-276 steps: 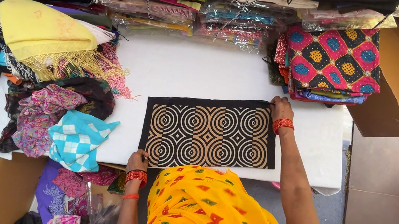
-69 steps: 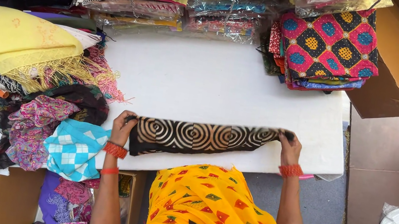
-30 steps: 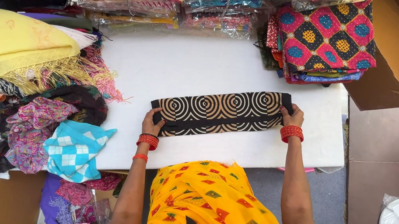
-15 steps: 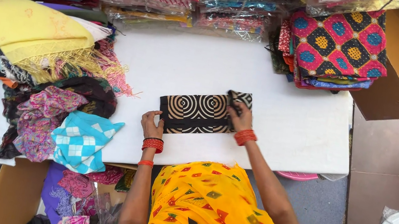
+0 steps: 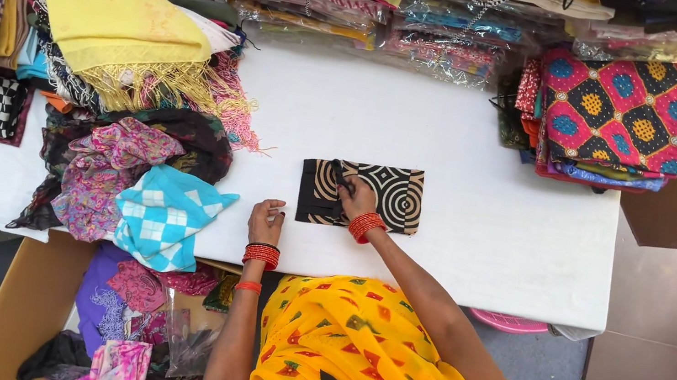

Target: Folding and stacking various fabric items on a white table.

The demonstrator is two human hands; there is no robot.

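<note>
Folded black cloth with cream concentric-circle print (image 5: 375,195) lies at centre of the white desk (image 5: 497,237), a compact, roughly square bundle. Right hand (image 5: 353,195) rests on its left half, fingers pinching a fold of the fabric. Left hand (image 5: 265,222) lies flat and released on the desk just left of the cloth, not touching it. Judged light, soft and limp, not fragile; likely to unfold if lifted by one layer, so best gripped across the stacked edges. Turquoise checked cloth (image 5: 165,213) sits at lower left.

Bare white table (image 5: 500,219) right of folded cloth (image 5: 388,197); fabric heaps (image 5: 135,136) left.
</note>
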